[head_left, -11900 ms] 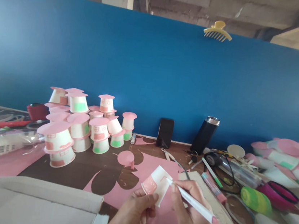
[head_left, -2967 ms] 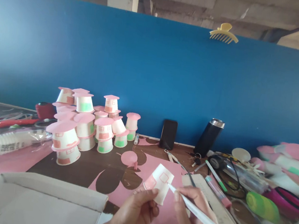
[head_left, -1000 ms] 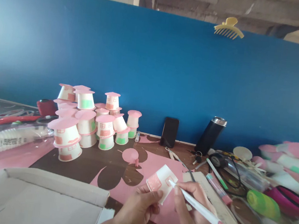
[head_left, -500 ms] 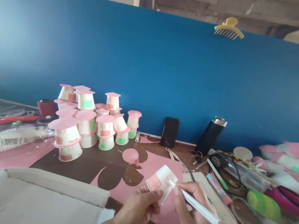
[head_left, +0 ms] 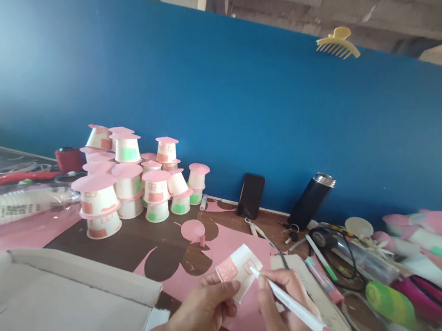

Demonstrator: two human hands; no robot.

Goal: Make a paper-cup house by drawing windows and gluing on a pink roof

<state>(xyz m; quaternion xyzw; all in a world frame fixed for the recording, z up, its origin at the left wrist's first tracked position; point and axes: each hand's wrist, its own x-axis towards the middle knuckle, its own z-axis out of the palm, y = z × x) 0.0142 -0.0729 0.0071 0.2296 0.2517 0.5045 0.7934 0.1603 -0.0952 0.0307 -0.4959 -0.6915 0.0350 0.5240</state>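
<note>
A white paper cup point(head_left: 239, 270) is held tilted above the bench point(head_left: 114, 246), a filled pink patch near its rim and a pink outlined square beside it. A slim white pen point(head_left: 292, 303), pink-ended, slants with its tip at the square.

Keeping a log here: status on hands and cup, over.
Left hand gripping paper cup, tilted. Right hand holding white marker, tip at cup's side. Nothing between marker tip and cup.
</note>
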